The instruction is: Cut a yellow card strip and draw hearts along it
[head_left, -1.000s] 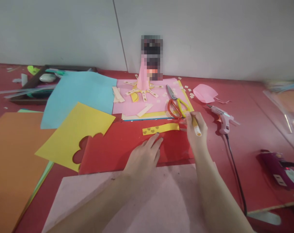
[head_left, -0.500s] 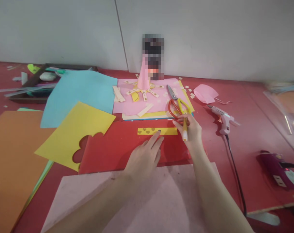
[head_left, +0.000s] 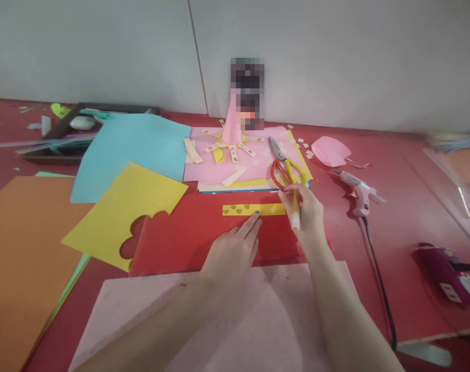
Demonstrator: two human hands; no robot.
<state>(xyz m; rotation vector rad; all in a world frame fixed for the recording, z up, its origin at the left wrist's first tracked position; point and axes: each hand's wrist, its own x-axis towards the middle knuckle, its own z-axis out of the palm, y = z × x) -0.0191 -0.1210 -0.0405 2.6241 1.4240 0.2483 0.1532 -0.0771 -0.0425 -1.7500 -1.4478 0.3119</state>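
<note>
1. Head view: yellow strip (head_left: 272, 209) lies on red paper (head_left: 180, 243); hearts (head_left: 239, 211) mark its left part, the visible rest plain.
2. Left hand (head_left: 230, 248), fingers extended, touches it, gripping nothing.
3. Right hand (head_left: 311, 213) curls around a marker (head_left: 296, 216).

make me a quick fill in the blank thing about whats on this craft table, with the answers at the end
1. The left hand touches a yellow strip marked with ____ shapes.
2. Just beyond the pen in the right hand, the scissors have one red handle and one ____ handle.
3. From the wearer's viewpoint, the glue gun lies to the ____ of the scissors.

Missing words: heart; yellow; right.
</note>
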